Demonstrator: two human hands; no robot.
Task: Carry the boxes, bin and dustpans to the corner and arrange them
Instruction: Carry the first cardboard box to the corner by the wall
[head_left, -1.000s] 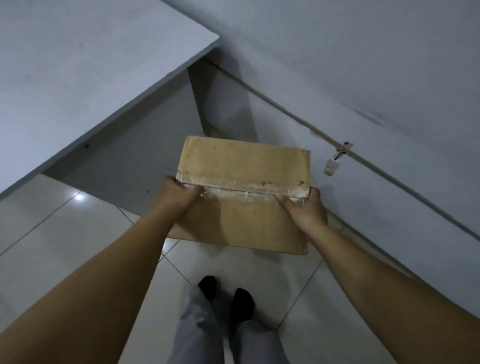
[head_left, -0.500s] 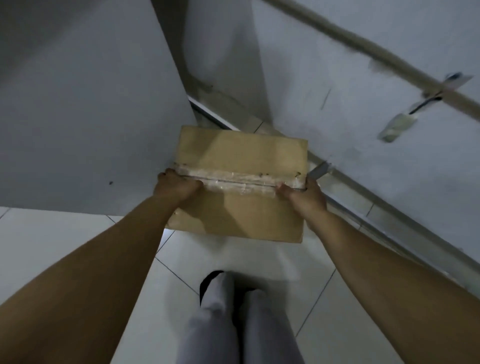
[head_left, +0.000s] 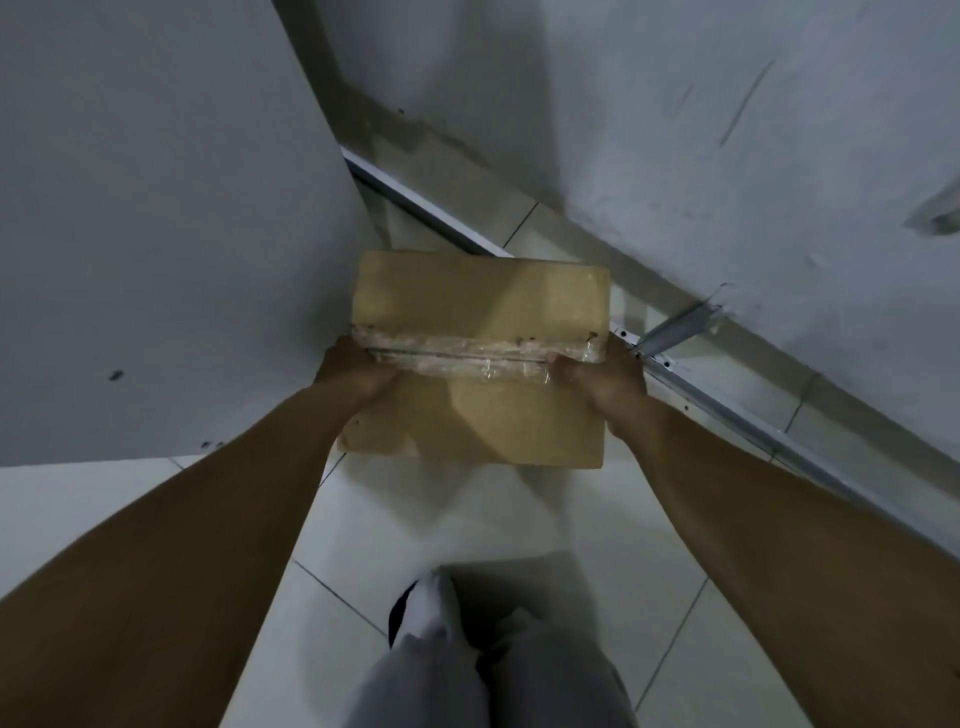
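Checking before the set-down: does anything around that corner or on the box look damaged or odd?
Yes. The cardboard box has crumpled tape along its seam, and a loose metal strip sticks out from the floor track beside it.

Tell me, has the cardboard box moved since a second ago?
Yes. The cardboard box has gone forward into the corner, closer to the metal rail along the wall's foot.

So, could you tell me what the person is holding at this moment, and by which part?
A cardboard box, held by both hands: the left hand at its left side, the right hand at its right side, both beside the taped seam.
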